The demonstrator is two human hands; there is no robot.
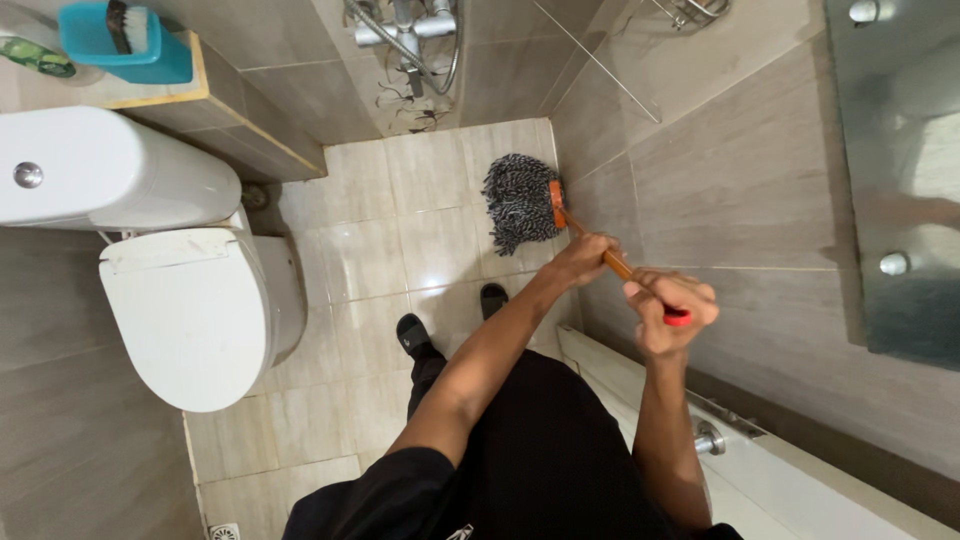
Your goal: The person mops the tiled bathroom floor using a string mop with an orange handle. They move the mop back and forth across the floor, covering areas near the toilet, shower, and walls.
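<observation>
while both hands close around a mop handle (612,258), the mop head (520,200) rests on the tiled floor (400,250) in the corner, right against the grey wall (720,170). the left hand (582,258) has its grip wrapped tight around the orange handle lower down, nearer the head. the right hand (668,308) is curled shut over the top end, where a red cap (678,319) pokes out from under the fingers. the handle slants up from the head toward the person, running close along the wall. the mop head is a bunch of dark and light speckled strands, joined to the handle by an orange clamp (555,200).

two black slippers show below the arms: one (412,333) on the floor near the toilet, the other (493,298) just under the left forearm. the person wears black clothes.

a white toilet (190,310) with its lid down stands to the left, well apart from the mop, its tank (110,165) behind it. above the tank, on a ledge (215,100), sits a teal box (125,40) with a brush in it, and a green thing beside it that is too cut off to tell. chrome shower fittings (405,30) hang on the far wall. a glass panel (895,170) with round metal studs stands at the right. a white sill (640,385) with a metal knob (708,438) runs along the lower right. a small floor drain (224,531) sits at the bottom edge.
</observation>
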